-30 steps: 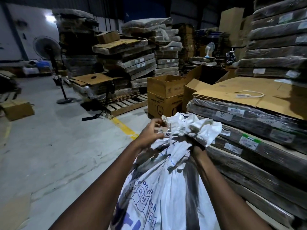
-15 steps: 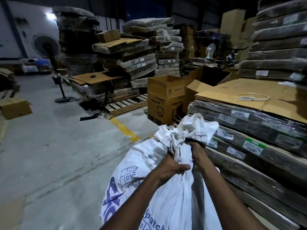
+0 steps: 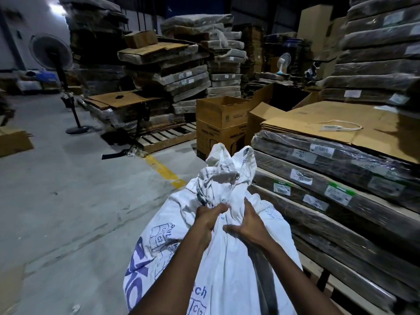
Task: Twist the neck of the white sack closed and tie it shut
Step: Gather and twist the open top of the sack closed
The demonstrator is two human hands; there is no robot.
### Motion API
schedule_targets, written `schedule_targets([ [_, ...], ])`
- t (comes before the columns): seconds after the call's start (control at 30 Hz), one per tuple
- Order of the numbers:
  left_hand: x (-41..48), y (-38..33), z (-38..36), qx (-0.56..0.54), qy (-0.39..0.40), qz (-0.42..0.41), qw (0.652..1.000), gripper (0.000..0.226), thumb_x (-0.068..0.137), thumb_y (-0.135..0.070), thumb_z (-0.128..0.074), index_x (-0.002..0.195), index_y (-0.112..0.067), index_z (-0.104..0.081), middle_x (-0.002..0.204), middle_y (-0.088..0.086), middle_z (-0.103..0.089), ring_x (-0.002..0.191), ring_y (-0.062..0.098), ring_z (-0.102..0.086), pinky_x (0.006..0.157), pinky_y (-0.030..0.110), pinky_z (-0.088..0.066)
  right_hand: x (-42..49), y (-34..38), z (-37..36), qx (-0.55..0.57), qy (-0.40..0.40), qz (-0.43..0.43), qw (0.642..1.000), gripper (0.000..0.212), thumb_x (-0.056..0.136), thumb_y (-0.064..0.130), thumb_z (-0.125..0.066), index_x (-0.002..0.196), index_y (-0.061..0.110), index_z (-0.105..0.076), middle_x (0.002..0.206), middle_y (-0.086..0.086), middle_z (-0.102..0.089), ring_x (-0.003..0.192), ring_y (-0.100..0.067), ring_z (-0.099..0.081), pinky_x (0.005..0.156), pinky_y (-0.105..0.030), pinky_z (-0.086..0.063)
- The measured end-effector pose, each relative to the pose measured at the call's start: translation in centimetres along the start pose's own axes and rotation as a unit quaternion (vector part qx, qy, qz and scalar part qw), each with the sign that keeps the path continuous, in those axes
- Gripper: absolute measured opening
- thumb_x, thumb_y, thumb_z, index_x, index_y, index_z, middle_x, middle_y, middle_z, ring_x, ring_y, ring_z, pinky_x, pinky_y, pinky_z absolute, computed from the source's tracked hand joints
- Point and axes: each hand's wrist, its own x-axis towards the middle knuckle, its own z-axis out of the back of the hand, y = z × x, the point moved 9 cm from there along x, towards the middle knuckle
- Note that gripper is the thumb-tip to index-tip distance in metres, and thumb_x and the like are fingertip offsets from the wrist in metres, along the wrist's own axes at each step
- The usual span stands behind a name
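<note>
Your left hand (image 3: 208, 218) is clenched tight on the gathered neck (image 3: 223, 202) of the white sack (image 3: 227, 264); your right hand (image 3: 246, 226) sits just beside it, fingers wrapped into the cloth and thumb spread across the front. The sack stands directly below your hands, its loose mouth (image 3: 229, 169) flaring above them. To twist well, I'd judge you should pin the neck low with the left, turn the bunch with the right, and squeeze slack downward so the rope forms tight. No tie cord shows near your grip; a white strap (image 3: 341, 127) lies on the cardboard stack (image 3: 329, 123) well off to your right.
</note>
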Motion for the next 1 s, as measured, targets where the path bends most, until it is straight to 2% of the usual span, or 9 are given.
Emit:
schedule_targets([
  [0.1,-0.1,-0.5,-1.4,0.026,0.001,-0.071,0.997,0.065,0.043,-0.042,-0.08,0.102,-0.018,-0.071,0.106,0.008,-0.074,0.092,0.027,-0.071,0.088,0.052,-0.056,0.6,-0.2,0.5,0.011,-0.027,0.018,0.999,0.063,0.065,0.042,-0.066,0.122,0.019,-0.052,0.119,-0.001,-0.062,0.114,-0.024,-0.057,0.086,-0.032,-0.044],
  [0.2,-1.9,-2.2,-3.5,0.225,-0.015,-0.149,0.963,0.066,0.052,-0.057,-0.071,0.111,-0.029,-0.06,0.118,-0.003,-0.066,0.105,0.023,-0.064,0.093,0.037,-0.051,1.2,-0.6,0.7,-0.053,-0.043,-0.007,0.998,0.027,0.064,0.031,-0.043,0.081,0.018,-0.059,0.099,-0.015,-0.071,0.098,-0.034,-0.064,0.069,-0.028,-0.037],
  [0.3,-0.9,-2.6,-3.3,0.341,-0.064,-0.161,0.924,0.095,0.064,-0.061,-0.067,0.141,-0.021,-0.029,0.138,0.007,-0.045,0.122,0.033,-0.051,0.1,0.041,-0.045,1.3,-2.1,-0.4,0.095,-0.033,-0.012,0.995,0.033,0.064,0.023,-0.049,0.096,0.022,-0.06,0.096,0.003,-0.068,0.09,-0.023,-0.065,0.064,-0.023,-0.046],
  [0.4,0.5,-4.1,-2.1,0.324,-0.1,-0.207,0.917,0.094,0.067,-0.052,-0.069,0.143,-0.034,-0.017,0.131,0.001,-0.058,0.116,0.032,-0.057,0.095,0.045,-0.048,1.1,-3.5,-3.1,0.406,0.059,-0.042,0.911,0.071,0.074,-0.004,-0.065,0.133,0.025,-0.037,0.117,0.008,-0.056,0.087,-0.015,-0.064,0.062,-0.021,-0.058],
  [0.6,-3.8,-4.0,-8.3,0.496,-0.064,-0.377,0.78,0.069,0.075,-0.02,-0.055,0.138,-0.031,-0.029,0.132,0.001,-0.054,0.112,0.031,-0.054,0.095,0.043,-0.042,2.0,-4.2,-1.2,0.556,-0.008,-0.044,0.83,0.029,0.07,0.008,-0.077,0.091,0.019,-0.063,0.091,0.003,-0.07,0.087,-0.015,-0.068,0.07,-0.025,-0.055],
  [0.7,-5.4,-2.5,-10.1,0.513,-0.014,-0.411,0.754,0.081,0.072,-0.021,-0.049,0.144,-0.031,-0.013,0.148,0.001,-0.039,0.125,0.027,-0.042,0.106,0.041,-0.032,2.2,-7.1,-1.1,0.584,-0.06,-0.113,0.802,0.026,0.097,0.009,-0.044,0.081,0.017,-0.063,0.078,0.002,-0.067,0.09,-0.024,-0.058,0.072,-0.025,-0.045],
  [0.83,-4.7,-3.0,-7.1,0.304,0.04,-0.38,0.873,0.062,0.08,-0.016,-0.057,0.136,-0.032,-0.037,0.133,-0.012,-0.054,0.121,0.006,-0.05,0.098,0.011,-0.035,2.5,-5.4,-1.9,0.663,-0.033,-0.088,0.743,0.033,0.074,0.033,-0.073,0.095,0.007,-0.071,0.089,-0.006,-0.075,0.092,-0.027,-0.068,0.077,-0.033,-0.053],
  [0.9,-3.8,-4.4,-5.5,0.26,0.029,-0.385,0.885,0.04,0.083,-0.017,-0.055,0.122,-0.03,-0.054,0.115,-0.014,-0.064,0.104,-0.001,-0.06,0.087,0.011,-0.043,2.6,-3.4,-2.8,0.727,0.04,-0.072,0.681,0.055,0.053,0.035,-0.083,0.098,0.005,-0.073,0.096,-0.015,-0.074,0.087,-0.028,-0.07,0.076,-0.032,-0.057],
  [1.0,-2.1,-5.5,-4.6,0.249,0.005,-0.362,0.898,0.023,0.083,-0.01,-0.06,0.097,-0.026,-0.069,0.078,-0.017,-0.067,0.068,-0.005,-0.059,0.067,0.019,-0.045,3.6,-3.9,-3.4,0.739,0.049,-0.077,0.668,0.058,0.054,0.036,-0.08,0.102,0.005,-0.073,0.105,-0.021,-0.071,0.093,-0.034,-0.07,0.08,-0.039,-0.057],
])
